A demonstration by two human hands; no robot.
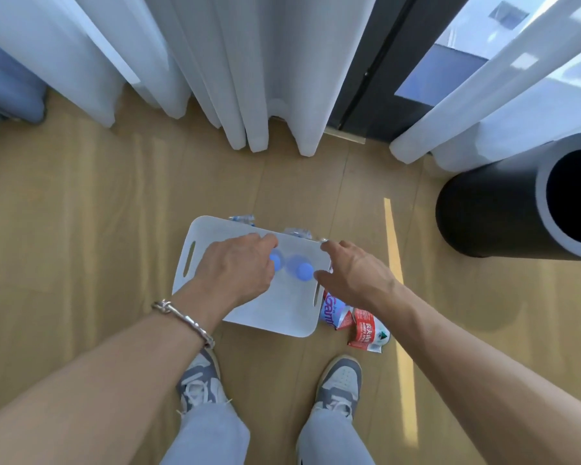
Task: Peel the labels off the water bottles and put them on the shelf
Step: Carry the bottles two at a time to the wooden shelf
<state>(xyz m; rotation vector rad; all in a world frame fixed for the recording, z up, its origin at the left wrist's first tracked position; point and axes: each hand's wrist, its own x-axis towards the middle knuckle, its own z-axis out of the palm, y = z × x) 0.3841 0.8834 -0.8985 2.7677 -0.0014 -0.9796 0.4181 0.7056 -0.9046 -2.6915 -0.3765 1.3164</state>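
floor point(81, 213): pale wood boards are seen from above in the head view, the only view given; white curtains point(249, 78) are hung along the far edge.
white shelf point(265, 317): a low white board with two slot handles is set on the floor ahead of the shoes point(198, 380); it is judged to be the shelf of the task, placed close so that it can be reached while standing.
bottles: two are counted, stood upright side by side on the white shelf, each with a blue cap; no label can be made out on them from above.
left bottle point(276, 260): its cap is half covered by the left hand.
right bottle point(303, 270): its cap is in full sight, just beside the right thumb.
left hand point(239, 266): the fingers are curled over the left bottle's top and are grasping it, probably to set or steady it.
right hand point(353, 273): the fingers are released and spread, and nothing is held; whether the right bottle is touched cannot be told.
peeled labels: two are counted on the floor just beside the shelf's right edge, a blue label point(331, 308) and a red label point(366, 327), likely dropped there as waste.
clear plastic things point(242, 218): two are glimpsed behind the shelf's far edge; what they are cannot be told.
black cylinder point(490, 209): one, open-topped, is stood well apart on the right.
bracelet point(182, 318): one is worn on the left wrist.
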